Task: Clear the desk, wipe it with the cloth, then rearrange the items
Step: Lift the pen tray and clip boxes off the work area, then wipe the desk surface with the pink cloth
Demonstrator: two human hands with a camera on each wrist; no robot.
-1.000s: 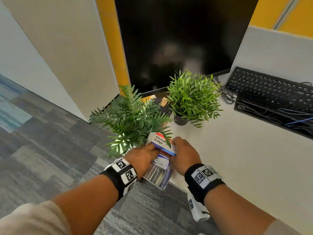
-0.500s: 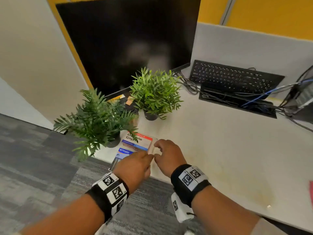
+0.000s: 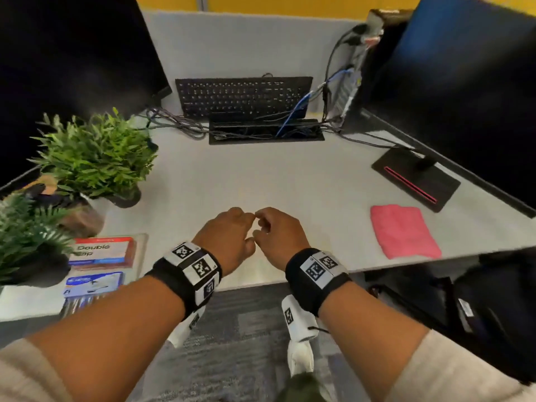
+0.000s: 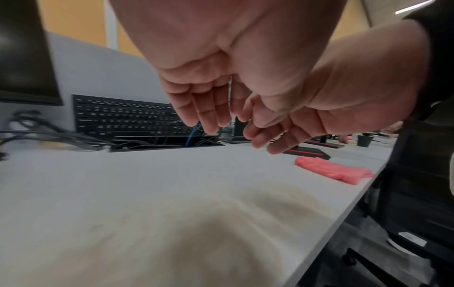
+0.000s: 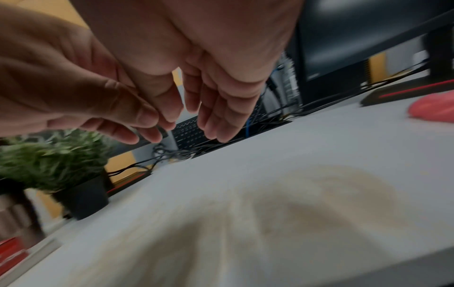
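Observation:
A folded pink cloth [image 3: 404,232] lies on the white desk [image 3: 290,175] near its front right edge, also seen in the left wrist view as the cloth [image 4: 334,171]. A packet of double clips [image 3: 103,253] lies flat at the front left, beside two potted plants [image 3: 95,155]. My left hand [image 3: 232,227] and right hand [image 3: 272,227] hover side by side over the desk's middle, fingertips nearly touching. In the wrist views the left hand's fingers [image 4: 196,110] and the right hand's fingers [image 5: 216,116] hang loosely curved and hold nothing.
A black keyboard [image 3: 243,95] leans against the back partition above a cable slot [image 3: 265,132] full of wires. Dark monitors stand left and right, with a black stand base [image 3: 416,177] behind the cloth. A black office chair [image 3: 493,309] sits at the desk's front right.
Both hands have let go of the clip packet, which now lies on the desk at the left, and have moved right to the desk's middle. The head view has swung right.

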